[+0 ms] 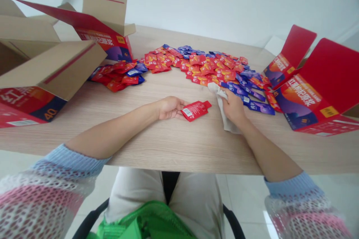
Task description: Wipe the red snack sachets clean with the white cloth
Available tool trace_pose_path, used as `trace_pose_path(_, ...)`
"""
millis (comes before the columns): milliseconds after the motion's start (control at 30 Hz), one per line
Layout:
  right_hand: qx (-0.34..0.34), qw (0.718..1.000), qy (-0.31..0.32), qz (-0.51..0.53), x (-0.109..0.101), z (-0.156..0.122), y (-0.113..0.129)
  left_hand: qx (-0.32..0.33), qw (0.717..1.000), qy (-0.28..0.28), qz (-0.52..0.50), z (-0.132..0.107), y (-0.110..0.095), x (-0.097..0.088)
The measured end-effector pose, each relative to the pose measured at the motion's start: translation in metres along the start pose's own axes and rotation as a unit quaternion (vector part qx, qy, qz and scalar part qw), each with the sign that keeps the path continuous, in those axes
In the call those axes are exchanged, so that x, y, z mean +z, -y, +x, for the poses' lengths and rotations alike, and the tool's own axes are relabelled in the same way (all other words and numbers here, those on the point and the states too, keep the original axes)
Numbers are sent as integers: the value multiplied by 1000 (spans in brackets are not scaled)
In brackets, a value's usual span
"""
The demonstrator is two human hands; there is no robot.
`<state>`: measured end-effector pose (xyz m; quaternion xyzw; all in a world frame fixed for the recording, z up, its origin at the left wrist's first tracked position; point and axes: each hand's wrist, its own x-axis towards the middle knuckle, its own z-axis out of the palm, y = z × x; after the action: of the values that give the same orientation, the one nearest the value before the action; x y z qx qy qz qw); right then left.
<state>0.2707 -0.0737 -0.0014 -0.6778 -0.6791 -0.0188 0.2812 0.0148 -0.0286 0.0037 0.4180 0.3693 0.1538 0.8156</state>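
My left hand [169, 107] rests on the wooden table [174, 145] with its fingers closed on the end of a red pouch [195, 110] that lies flat on the table. To its right, my right hand [233, 106] grips a white cloth [223, 109] that hangs over and under the fingers. Just beyond the right hand starts a long spread of red and blue pouches [213, 69]. A smaller heap of red and blue pouches [119, 74] lies farther left.
Open cardboard boxes with red printed sides stand at the left [53, 70] and back left [108, 25]. Two more red boxes [314, 97] stand open at the right edge. A green bag [146, 224] lies on my lap below the table's near edge.
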Motion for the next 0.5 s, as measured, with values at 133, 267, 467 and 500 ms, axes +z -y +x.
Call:
trace_pose_path(133, -55, 996, -42, 50, -2, -11, 20, 4, 1000, 13, -10, 2, 1, -3)
trace_pose_path(267, -79, 996, 9, 32, 5, -27, 40, -7, 1000, 24, -7, 3, 0, -2)
trace_pose_path(467, -172, 979, 107, 29, 10, -44, 62, -35, 999, -24, 10, 9, 2, 3)
trace_pose_path(500, -206, 970, 117, 56, 9, -45, 65, -32, 999, -32, 3, 10, 3, 4)
